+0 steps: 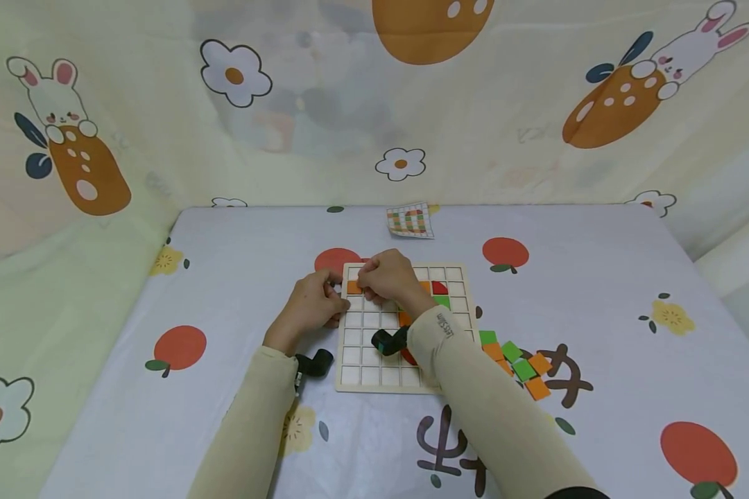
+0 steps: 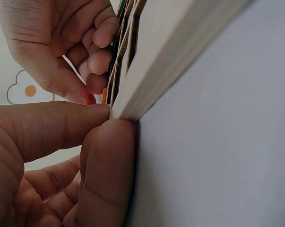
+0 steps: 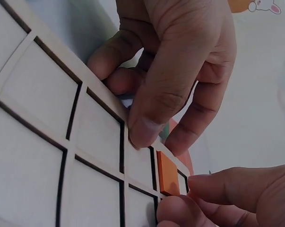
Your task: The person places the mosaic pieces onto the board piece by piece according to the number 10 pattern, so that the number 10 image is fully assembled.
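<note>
A wooden grid board (image 1: 356,378) lies on the cloth, a few of its cells filled with tiles. My left hand (image 1: 308,305) pinches the board's left edge, thumb on top and a finger against the side. An orange tile (image 1: 354,287) sits in a cell of the left column, close to both hands; it also shows as an orange tile (image 3: 168,173) in the right wrist view. Over the upper left cells, my right hand (image 1: 390,277) pinches a small red piece (image 2: 91,100), mostly hidden by the fingertips. A red tile (image 1: 440,287) and a green tile (image 1: 442,301) fill cells farther right.
Loose green and orange tiles (image 1: 524,370) lie in a cluster right of the board. Behind the board is a small card (image 1: 410,222) printed with a coloured grid. A patterned cloth (image 1: 237,249) covers the table, and a curtain (image 1: 324,104) hangs at its back edge.
</note>
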{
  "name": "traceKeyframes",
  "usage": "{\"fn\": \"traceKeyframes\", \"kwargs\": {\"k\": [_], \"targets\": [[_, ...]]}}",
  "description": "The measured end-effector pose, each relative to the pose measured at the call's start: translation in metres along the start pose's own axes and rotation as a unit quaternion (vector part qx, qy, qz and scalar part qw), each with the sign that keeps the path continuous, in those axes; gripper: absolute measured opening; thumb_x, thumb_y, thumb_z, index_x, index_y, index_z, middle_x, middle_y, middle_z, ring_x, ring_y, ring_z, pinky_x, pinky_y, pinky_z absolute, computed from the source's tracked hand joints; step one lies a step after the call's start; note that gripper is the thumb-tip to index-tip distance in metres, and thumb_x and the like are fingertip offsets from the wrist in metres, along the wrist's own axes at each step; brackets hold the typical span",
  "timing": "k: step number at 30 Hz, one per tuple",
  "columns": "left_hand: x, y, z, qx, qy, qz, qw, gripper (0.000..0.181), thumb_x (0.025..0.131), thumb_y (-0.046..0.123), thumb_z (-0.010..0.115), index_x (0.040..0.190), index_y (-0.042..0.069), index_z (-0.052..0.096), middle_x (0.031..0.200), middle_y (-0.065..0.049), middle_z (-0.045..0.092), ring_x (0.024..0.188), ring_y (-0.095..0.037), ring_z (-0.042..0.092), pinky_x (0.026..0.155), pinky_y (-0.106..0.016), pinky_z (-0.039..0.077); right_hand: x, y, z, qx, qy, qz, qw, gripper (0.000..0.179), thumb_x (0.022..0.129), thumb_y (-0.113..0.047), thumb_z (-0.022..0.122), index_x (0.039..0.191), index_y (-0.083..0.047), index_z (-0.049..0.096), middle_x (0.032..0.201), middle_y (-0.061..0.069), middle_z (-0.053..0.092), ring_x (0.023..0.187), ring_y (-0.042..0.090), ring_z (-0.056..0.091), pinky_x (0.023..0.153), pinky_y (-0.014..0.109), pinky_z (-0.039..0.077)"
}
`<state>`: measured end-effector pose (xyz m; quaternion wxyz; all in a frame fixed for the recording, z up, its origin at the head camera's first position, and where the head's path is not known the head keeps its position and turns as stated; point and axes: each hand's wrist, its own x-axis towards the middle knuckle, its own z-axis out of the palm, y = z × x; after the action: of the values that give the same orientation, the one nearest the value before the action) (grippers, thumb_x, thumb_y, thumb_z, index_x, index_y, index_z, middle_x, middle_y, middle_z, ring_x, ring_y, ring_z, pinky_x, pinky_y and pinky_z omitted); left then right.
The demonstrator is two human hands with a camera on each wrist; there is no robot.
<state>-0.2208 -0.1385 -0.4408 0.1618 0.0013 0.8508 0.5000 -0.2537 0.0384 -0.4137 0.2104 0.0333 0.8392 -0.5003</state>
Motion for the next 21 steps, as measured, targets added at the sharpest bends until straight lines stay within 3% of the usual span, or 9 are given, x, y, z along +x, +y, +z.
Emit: {"fn": "traceKeyframes", "kwargs": {"k": [5, 10, 21], "targets": [[-0.001, 0.000, 0.000, 0.009, 0.003, 0.000, 1.0000, 0.043, 0.092, 0.006, 0.076, 0.131, 0.003, 0.058, 0.087, -0.011, 0.064, 0.061, -0.017, 0.067, 0.058, -0.028, 0.059, -0.009, 0.007, -0.010, 0.016, 0.006, -0.022, 0.9996, 0.013, 0.098, -0.015, 0.071, 0.104, -0.004, 0.075, 0.082, 0.011, 0.072, 0.068, 0.019, 0.067, 0.063, 0.027, 0.060], [-0.001, 0.002, 0.002, 0.005, 0.004, -0.007, 1.0000, 0.043, 0.092, 0.007, 0.076, 0.131, 0.004, 0.058, 0.089, -0.011, 0.062, 0.062, -0.017, 0.066, 0.060, -0.028, 0.059, -0.032, 0.024, -0.041, 0.050, 0.007, -0.021, 0.9985, 0.019, 0.099, -0.016, 0.070, 0.112, -0.002, 0.073, 0.092, 0.016, 0.072, 0.073, 0.022, 0.067, 0.067, 0.030, 0.059], [-0.003, 0.003, 0.002, 0.009, 0.006, -0.013, 0.9999, 0.043, 0.093, 0.007, 0.076, 0.131, 0.003, 0.057, 0.093, -0.011, 0.058, 0.065, -0.017, 0.067, 0.061, -0.028, 0.061, -0.093, 0.088, -0.117, -0.032, 0.066, 0.024, 0.9970, 0.029, 0.100, -0.024, 0.070, 0.118, -0.001, 0.072, 0.096, 0.012, 0.071, 0.077, 0.024, 0.062, 0.062, 0.029, 0.054]]}}
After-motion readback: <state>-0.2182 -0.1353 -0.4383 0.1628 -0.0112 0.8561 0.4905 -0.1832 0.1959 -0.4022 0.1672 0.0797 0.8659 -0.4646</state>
